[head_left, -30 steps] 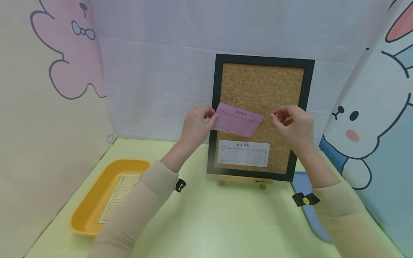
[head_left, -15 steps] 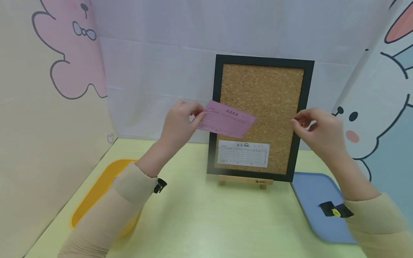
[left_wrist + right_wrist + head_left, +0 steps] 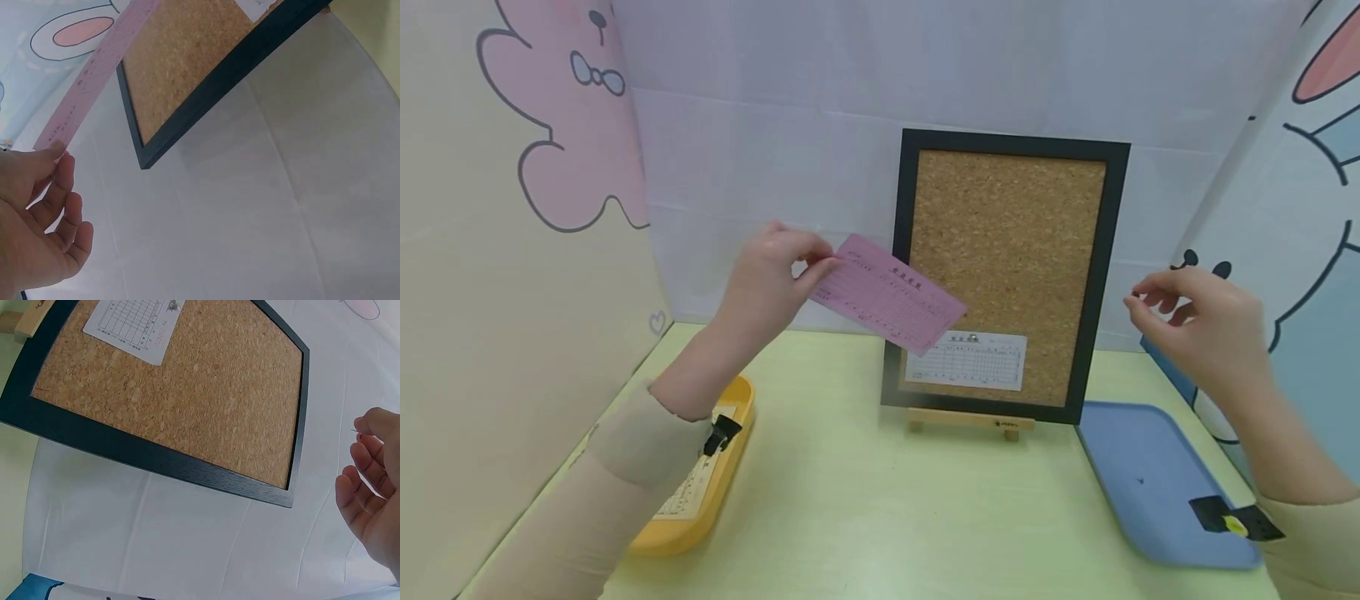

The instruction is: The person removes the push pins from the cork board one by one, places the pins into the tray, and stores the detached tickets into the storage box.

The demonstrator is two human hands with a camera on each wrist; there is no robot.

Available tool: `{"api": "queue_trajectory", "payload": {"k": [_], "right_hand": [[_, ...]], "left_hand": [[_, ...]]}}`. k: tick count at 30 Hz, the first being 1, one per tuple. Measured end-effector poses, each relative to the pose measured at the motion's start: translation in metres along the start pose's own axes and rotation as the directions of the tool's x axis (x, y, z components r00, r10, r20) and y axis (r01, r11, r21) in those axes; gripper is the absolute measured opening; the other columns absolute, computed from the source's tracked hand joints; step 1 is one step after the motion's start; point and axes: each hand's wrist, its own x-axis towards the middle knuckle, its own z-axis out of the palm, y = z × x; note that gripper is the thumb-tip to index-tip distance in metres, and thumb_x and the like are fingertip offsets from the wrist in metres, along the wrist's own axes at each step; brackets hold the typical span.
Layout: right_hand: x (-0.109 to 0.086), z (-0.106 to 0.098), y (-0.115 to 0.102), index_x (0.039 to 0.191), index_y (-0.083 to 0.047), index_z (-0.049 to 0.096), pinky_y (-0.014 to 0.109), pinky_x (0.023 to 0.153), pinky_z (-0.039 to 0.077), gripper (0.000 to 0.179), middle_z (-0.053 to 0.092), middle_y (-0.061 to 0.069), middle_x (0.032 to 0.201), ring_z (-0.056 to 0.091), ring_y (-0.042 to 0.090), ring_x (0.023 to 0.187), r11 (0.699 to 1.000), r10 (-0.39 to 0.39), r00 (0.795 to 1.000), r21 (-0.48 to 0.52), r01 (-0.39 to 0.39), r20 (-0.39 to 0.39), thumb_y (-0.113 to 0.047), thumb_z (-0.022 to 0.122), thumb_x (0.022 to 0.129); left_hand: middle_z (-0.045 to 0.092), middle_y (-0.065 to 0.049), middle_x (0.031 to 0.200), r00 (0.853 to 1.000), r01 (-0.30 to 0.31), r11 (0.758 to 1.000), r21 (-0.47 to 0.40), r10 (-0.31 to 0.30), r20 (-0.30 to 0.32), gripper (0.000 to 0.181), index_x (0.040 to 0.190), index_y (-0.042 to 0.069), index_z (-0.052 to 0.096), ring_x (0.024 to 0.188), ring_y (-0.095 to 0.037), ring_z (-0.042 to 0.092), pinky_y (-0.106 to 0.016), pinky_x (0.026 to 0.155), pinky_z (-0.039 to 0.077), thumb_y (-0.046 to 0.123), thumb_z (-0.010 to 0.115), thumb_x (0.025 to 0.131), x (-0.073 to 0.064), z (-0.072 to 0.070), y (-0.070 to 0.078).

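My left hand (image 3: 775,271) pinches a pink printed slip (image 3: 891,296) by its upper left corner, between thumb and forefinger. The slip hangs tilted, its lower right corner overlapping the cork board (image 3: 1011,242) and a white form (image 3: 977,362) in the head view. That form is fixed low on the cork by a small pin at its top edge. To the right of the board, my right hand (image 3: 1206,325) is raised and pinches a pushpin (image 3: 354,430). Only the pin's thin metal point shows past the fingertips; its head is hidden.
The black-framed board leans on a small wooden easel (image 3: 970,419) on the pale green table (image 3: 880,508). At left, under my forearm, stands a yellow tray (image 3: 741,417) with printed paper in it. A blue tray (image 3: 1150,475) lies at right with a tiny dark thing on it.
My left hand has moved left with the pink slip, away from the board, and the slip tilts more steeply. My right hand has drawn away to the right, off the board's front.
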Motion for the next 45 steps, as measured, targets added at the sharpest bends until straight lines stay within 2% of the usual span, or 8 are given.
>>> {"api": "queue_trajectory", "payload": {"k": [8, 15, 23, 28, 33, 37, 40, 45], "right_hand": [[-0.014, -0.009, 0.018, 0.09, 0.002, 0.066, -0.002, 0.065, 0.03, 0.018, 0.062, 0.012, 0.078, 0.035, -0.014, 0.075, 0.999, -0.001, 1.0, -0.042, 0.001, 0.013, -0.004, 0.074, 0.075], [-0.028, -0.015, 0.035, 0.092, 0.002, 0.065, -0.003, 0.064, 0.029, 0.018, 0.062, 0.014, 0.084, 0.033, -0.012, 0.077, 0.997, 0.061, 0.993, -0.056, -0.055, 0.097, -0.003, 0.074, 0.077], [-0.044, -0.013, 0.053, 0.088, 0.001, 0.066, -0.004, 0.061, 0.031, 0.015, 0.063, 0.015, 0.082, 0.032, -0.014, 0.073, 0.995, 0.077, 0.986, -0.077, -0.066, 0.148, -0.002, 0.074, 0.076], [-0.053, -0.011, 0.064, 0.087, -0.001, 0.065, -0.004, 0.061, 0.031, 0.018, 0.062, 0.012, 0.077, 0.033, -0.014, 0.07, 0.993, 0.089, 0.983, -0.091, -0.075, 0.161, 0.001, 0.076, 0.072], [-0.063, -0.006, 0.073, 0.089, 0.0, 0.064, -0.004, 0.062, 0.031, 0.02, 0.061, 0.01, 0.074, 0.035, -0.011, 0.067, 0.989, 0.14, 0.973, -0.082, -0.126, 0.185, 0.001, 0.076, 0.073], [-0.071, -0.003, 0.08, 0.091, 0.0, 0.064, -0.003, 0.061, 0.032, 0.016, 0.061, 0.011, 0.076, 0.036, -0.012, 0.066, 0.974, 0.225, 0.946, -0.077, -0.213, 0.233, -0.006, 0.074, 0.079], [-0.077, -0.002, 0.086, 0.092, -0.001, 0.064, -0.002, 0.058, 0.033, 0.016, 0.06, 0.011, 0.078, 0.037, -0.013, 0.065, 0.96, 0.279, 0.922, -0.082, -0.266, 0.268, -0.011, 0.073, 0.082], [-0.088, 0.004, 0.097, 0.09, -0.003, 0.065, -0.001, 0.059, 0.036, 0.015, 0.06, 0.005, 0.075, 0.041, -0.012, 0.065, 0.966, 0.256, 0.925, -0.033, -0.257, 0.282, -0.008, 0.074, 0.079]], "left_hand": [[0.069, -0.008, 0.08, 1.0, 0.01, 1.0, 0.022, -0.011, 0.011, 0.006, 0.087, 0.004, 0.073, 0.081, -0.022, 0.05, -0.032, 0.068, 0.04, 0.009, 0.072, 0.083, -0.002, -0.028, -0.01], [0.068, -0.007, 0.084, 0.996, 0.03, 0.996, 0.078, -0.036, 0.078, 0.009, 0.091, 0.005, 0.072, 0.087, -0.021, 0.049, -0.034, 0.071, 0.04, 0.009, 0.072, 0.083, -0.005, -0.052, -0.02], [0.064, -0.007, 0.092, 0.978, 0.101, 0.988, 0.121, -0.121, 0.171, 0.012, 0.094, 0.008, 0.072, 0.092, -0.021, 0.048, -0.036, 0.075, 0.039, 0.014, 0.071, 0.084, -0.011, -0.076, -0.044], [0.063, -0.005, 0.089, 0.966, 0.096, 0.984, 0.151, -0.128, 0.224, 0.01, 0.092, 0.008, 0.072, 0.087, -0.018, 0.046, -0.031, 0.072, 0.038, 0.011, 0.072, 0.083, -0.014, -0.084, -0.064], [0.062, -0.004, 0.088, 0.941, 0.116, 0.976, 0.185, -0.168, 0.293, 0.011, 0.092, 0.009, 0.073, 0.084, -0.018, 0.046, -0.022, 0.065, 0.039, 0.01, 0.073, 0.082, -0.023, -0.089, -0.084], [0.06, -0.004, 0.087, 0.916, 0.119, 0.971, 0.205, -0.187, 0.354, 0.012, 0.091, 0.01, 0.074, 0.083, -0.019, 0.046, -0.021, 0.062, 0.041, 0.008, 0.074, 0.08, -0.029, -0.09, -0.098], [0.061, -0.004, 0.088, 0.889, 0.123, 0.97, 0.212, -0.202, 0.41, 0.012, 0.09, 0.011, 0.075, 0.084, -0.02, 0.045, -0.022, 0.062, 0.042, 0.006, 0.074, 0.079, -0.032, -0.09, -0.108], [0.062, -0.005, 0.088, 0.839, 0.139, 0.961, 0.239, -0.242, 0.488, 0.01, 0.088, 0.01, 0.075, 0.085, -0.021, 0.047, -0.025, 0.064, 0.044, 0.006, 0.074, 0.079, -0.037, -0.09, -0.122]]}}
